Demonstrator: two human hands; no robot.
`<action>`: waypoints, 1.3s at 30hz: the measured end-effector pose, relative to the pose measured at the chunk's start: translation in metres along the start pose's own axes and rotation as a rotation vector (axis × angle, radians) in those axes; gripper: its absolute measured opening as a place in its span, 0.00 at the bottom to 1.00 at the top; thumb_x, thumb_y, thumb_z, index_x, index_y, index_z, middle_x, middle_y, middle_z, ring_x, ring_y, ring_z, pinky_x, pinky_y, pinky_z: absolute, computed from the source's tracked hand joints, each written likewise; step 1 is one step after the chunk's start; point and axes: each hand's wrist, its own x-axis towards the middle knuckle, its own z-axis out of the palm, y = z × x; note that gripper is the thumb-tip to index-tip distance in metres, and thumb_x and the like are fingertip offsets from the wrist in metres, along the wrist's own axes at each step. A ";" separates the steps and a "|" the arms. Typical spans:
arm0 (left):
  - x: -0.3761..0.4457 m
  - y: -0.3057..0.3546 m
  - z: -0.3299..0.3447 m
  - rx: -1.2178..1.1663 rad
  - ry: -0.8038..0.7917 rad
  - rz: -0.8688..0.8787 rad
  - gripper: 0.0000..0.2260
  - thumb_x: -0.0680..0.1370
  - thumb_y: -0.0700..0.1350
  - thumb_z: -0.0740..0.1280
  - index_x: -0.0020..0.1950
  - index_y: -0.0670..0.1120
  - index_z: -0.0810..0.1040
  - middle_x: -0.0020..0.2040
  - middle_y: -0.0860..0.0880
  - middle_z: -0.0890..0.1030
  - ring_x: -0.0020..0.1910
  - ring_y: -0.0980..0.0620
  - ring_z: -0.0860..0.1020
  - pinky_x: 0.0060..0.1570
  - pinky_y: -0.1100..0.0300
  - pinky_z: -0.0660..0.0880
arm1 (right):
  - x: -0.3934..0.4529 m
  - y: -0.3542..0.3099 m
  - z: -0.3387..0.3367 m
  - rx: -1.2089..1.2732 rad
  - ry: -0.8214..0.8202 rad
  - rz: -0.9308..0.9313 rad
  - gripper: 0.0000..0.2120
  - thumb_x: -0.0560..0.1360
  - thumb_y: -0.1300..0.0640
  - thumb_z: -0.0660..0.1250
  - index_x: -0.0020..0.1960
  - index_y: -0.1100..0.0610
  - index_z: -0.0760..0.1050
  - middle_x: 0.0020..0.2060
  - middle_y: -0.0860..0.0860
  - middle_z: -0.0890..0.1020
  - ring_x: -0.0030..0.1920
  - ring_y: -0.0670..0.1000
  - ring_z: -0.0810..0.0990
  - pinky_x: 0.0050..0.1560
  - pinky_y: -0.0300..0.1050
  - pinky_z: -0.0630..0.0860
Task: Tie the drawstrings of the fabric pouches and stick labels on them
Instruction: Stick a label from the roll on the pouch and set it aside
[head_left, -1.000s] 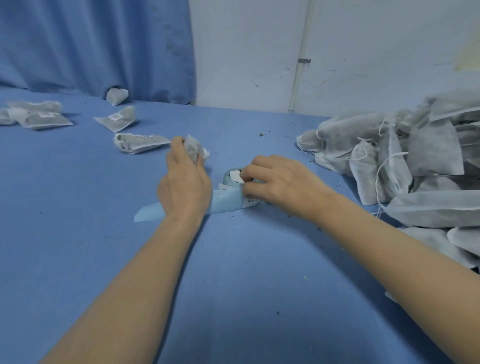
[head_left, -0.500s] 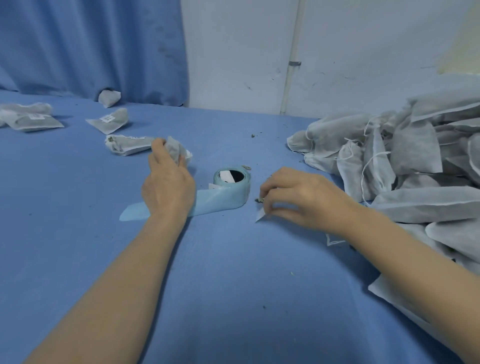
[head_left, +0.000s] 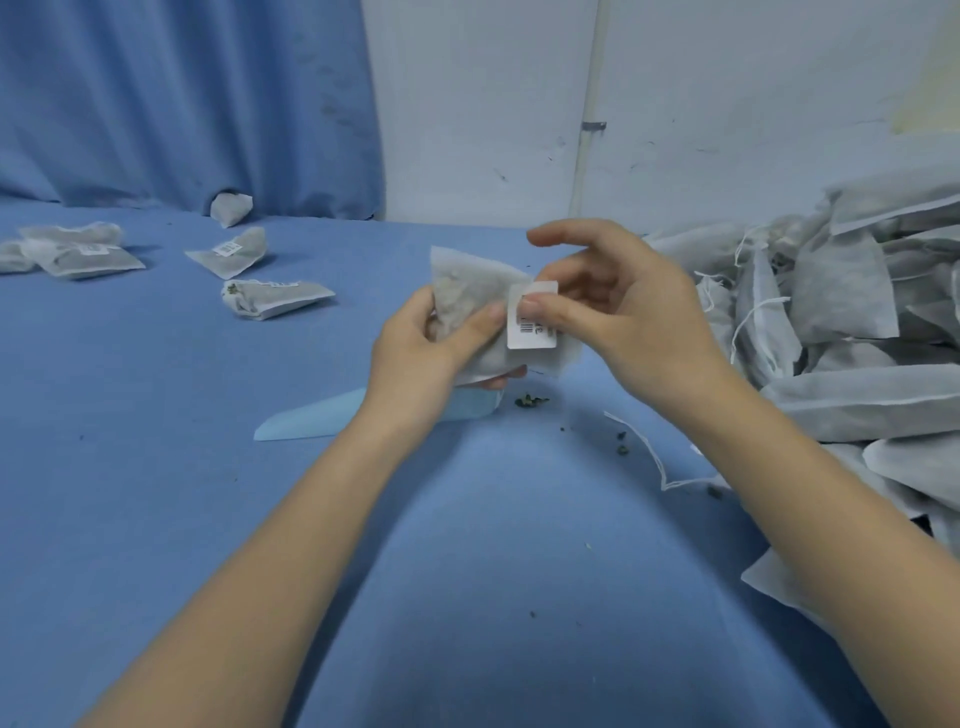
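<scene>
**Label meets pouch, up off the table**

Half a second back your right hand (head_left: 623, 317) was down on the blue cloth-covered table (head_left: 156, 467) with a freshly peeled sticker; now it's lifted, and your left hand (head_left: 421, 353) has brought the pouch up from beside the roll to meet it. Your left thumb and fingers pinch the small grey non-woven fabric pouch (head_left: 467, 306) at its left side, held above the table's middle. Your right thumb presses the white rectangular barcode label (head_left: 532, 317) against the pouch's right half, forefinger raised and curved. The pale blue backing strip (head_left: 306, 418) lies flat under your left wrist; the roll itself is hidden. Labelled pouches (head_left: 249, 252) sit toward the far left corner, and a heap of soft grey untied pouches (head_left: 841, 322) with white drawstrings lines the right edge.
</scene>
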 end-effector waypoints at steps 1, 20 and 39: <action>-0.002 0.002 0.002 -0.031 -0.024 -0.008 0.09 0.75 0.43 0.70 0.52 0.41 0.77 0.46 0.43 0.84 0.38 0.40 0.84 0.40 0.46 0.82 | 0.000 0.000 0.000 -0.008 0.018 -0.005 0.19 0.70 0.62 0.74 0.52 0.43 0.74 0.36 0.40 0.82 0.39 0.43 0.81 0.46 0.34 0.75; -0.012 0.003 0.012 -0.122 -0.175 0.039 0.15 0.73 0.29 0.67 0.59 0.33 0.72 0.47 0.40 0.81 0.37 0.48 0.80 0.35 0.59 0.77 | -0.005 0.011 0.011 0.174 0.146 0.294 0.22 0.62 0.47 0.73 0.55 0.48 0.76 0.50 0.49 0.81 0.49 0.45 0.82 0.53 0.43 0.78; -0.002 0.010 -0.005 -0.259 0.274 -0.246 0.10 0.74 0.51 0.67 0.42 0.45 0.80 0.34 0.46 0.82 0.27 0.48 0.78 0.23 0.65 0.70 | -0.002 0.008 0.052 0.570 0.085 0.459 0.20 0.69 0.72 0.69 0.38 0.52 0.62 0.28 0.49 0.78 0.23 0.48 0.71 0.20 0.35 0.63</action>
